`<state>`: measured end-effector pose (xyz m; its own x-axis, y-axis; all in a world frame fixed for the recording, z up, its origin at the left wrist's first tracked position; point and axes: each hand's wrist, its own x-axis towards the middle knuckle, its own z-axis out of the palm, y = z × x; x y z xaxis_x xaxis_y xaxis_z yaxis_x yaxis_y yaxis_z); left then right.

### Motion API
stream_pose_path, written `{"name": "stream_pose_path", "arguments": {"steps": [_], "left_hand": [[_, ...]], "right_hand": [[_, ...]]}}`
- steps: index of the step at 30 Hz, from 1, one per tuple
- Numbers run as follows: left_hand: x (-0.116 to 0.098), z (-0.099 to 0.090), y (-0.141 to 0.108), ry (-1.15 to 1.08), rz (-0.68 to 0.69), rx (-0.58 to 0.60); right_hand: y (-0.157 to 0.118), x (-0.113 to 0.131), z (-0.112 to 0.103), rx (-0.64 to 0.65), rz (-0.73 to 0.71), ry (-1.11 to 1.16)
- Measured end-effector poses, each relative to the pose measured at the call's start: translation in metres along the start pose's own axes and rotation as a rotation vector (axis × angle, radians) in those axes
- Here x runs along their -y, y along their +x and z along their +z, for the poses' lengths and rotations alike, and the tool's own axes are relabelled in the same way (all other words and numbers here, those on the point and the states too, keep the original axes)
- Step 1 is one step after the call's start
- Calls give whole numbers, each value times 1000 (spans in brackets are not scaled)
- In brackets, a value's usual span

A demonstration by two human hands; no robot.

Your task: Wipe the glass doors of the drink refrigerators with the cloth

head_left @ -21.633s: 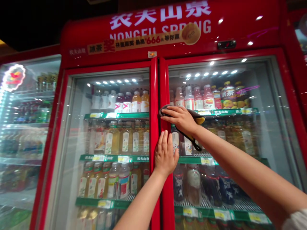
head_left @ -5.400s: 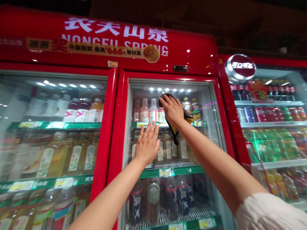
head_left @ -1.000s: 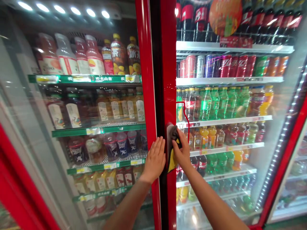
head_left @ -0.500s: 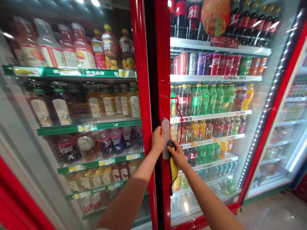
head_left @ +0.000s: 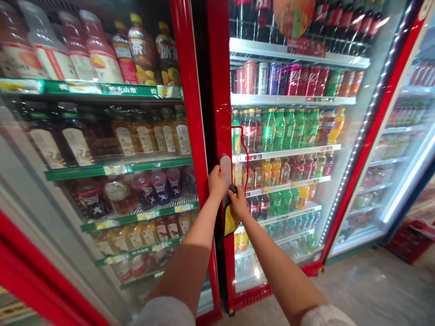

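the left hand [head_left: 216,182], flat on the door frame [head_left: 189,90] a second ago, now grips the handle [head_left: 225,163]; the right hand [head_left: 239,203] pinches the cloth [head_left: 231,221] at the handle's lower end, so both work there.

The cloth [head_left: 231,221] was coloured yellow and edged in black. The door frame [head_left: 220,77] was coloured red, and its handle [head_left: 224,163] was coloured pale grey.

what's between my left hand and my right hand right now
In the head view, the pale door handle and a dark upper part of the cloth lie between the left hand and the right hand.
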<state>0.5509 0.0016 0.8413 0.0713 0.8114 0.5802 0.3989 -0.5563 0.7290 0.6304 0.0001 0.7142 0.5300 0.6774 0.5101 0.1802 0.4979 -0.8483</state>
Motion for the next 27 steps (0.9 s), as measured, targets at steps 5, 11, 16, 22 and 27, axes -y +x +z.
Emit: {"name": "stream_pose_path", "arguments": {"steps": [5,11,16,22,27], "left_hand": [[-1,-3,-3,-1,14,-15],[-5,-11,-29,-14,53,23],[-11,-21,-63,-91,178,134],[0,-48,-92,-6,444,60],[9,-44,-111,-55,415,340]], "right_hand": [[-4,5,2,-16,-17,5],[-34,17,-12,-52,-23,1],[-61,32,-42,-36,-24,8],[-93,60,-78,-89,79,9],[-129,93,-113,-109,67,-34]]}}
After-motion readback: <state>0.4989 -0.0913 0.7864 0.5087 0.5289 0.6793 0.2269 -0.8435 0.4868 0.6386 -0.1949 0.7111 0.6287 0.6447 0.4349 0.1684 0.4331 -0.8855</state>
